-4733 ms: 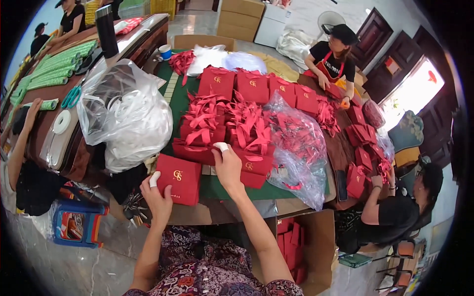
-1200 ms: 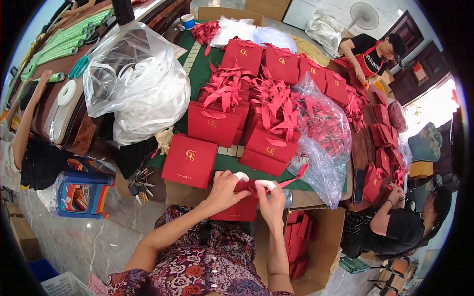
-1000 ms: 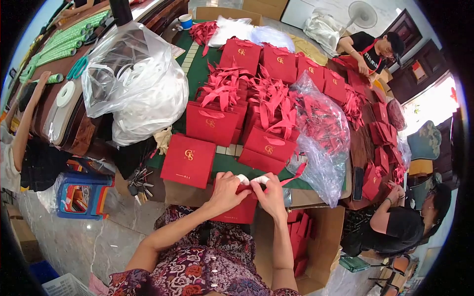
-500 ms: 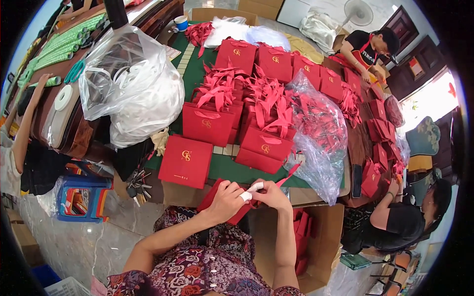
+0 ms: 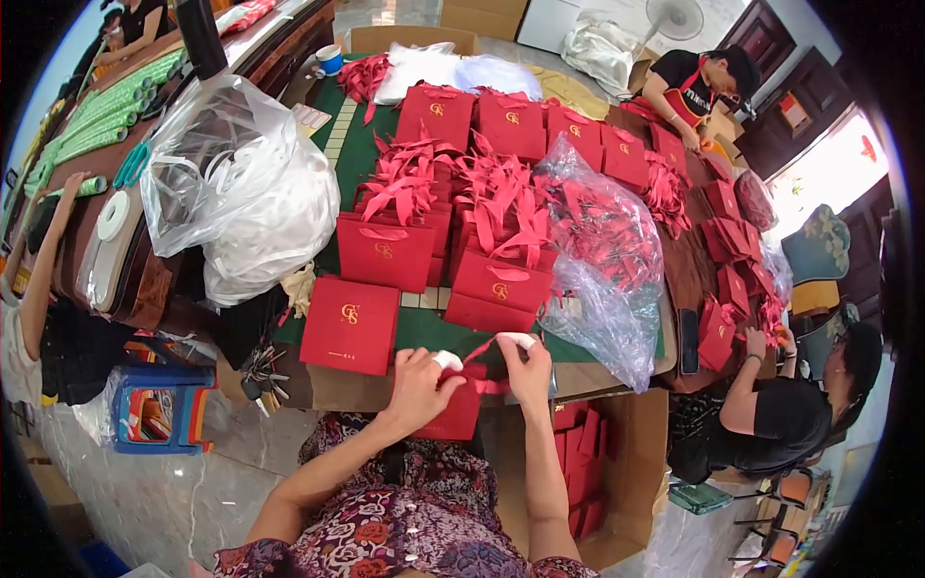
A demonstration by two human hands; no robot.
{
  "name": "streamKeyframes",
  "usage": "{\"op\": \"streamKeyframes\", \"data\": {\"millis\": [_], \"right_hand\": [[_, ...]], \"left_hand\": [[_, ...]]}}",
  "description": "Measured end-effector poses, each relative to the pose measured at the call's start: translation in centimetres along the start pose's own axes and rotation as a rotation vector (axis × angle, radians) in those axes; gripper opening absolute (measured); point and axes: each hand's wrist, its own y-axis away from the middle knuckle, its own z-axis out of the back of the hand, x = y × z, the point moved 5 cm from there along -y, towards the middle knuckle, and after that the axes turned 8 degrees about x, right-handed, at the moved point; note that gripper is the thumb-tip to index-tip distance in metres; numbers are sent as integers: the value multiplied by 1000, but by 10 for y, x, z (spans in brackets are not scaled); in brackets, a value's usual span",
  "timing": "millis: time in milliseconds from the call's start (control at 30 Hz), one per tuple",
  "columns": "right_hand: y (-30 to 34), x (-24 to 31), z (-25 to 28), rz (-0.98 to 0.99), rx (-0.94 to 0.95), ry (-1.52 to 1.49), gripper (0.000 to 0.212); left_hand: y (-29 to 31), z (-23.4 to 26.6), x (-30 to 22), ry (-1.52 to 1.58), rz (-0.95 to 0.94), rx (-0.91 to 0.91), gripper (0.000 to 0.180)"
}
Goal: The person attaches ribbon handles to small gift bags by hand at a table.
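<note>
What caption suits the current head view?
Left hand on a red bag, right hand holding a red ribbon, before rows of ribbon-handled red bags.

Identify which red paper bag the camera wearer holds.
The rectangular red paper bag gripped by the left hand, with the right hand holding a narrow red ribbon above it. Neither hand holds the other red bags.

We see a gold monogram [image 5: 349, 314] above a tiny line of print [image 5: 356, 356] on the square red packet [image 5: 328, 332]. We find similar gold marks on the red bags [image 5: 366, 260] standing beyond, and white lettering [image 5: 692, 93] across a black shirt [image 5: 679, 69].
</note>
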Motion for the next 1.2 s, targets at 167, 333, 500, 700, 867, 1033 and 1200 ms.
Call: {"op": "streamKeyframes", "data": {"millis": [167,333,500,700,867,1033,1200], "right_hand": [[28,-36,37,-18,-303,-51,15],[37,-50,45,-77,-370,224,18],[19,-43,47,-74,-391,403,21],[8,-35,35,-94,-292,332,16],[23,-4,17,26,-250,32,10],[43,28,-31,-13,-2,-8,10],[47,41,-64,173,129,161,13]], "left_hand": [[-21,3,15,9,61,-48,23],[-14,-1,20,-86,-1,-66,27],[-1,24,16,-115,-16,-96,27],[5,46,29,-281,88,-72,33],[6,38,37,-414,144,85,42],[3,21,36,-500,114,149,45],[1,7,31,-460,94,195,49]]}}
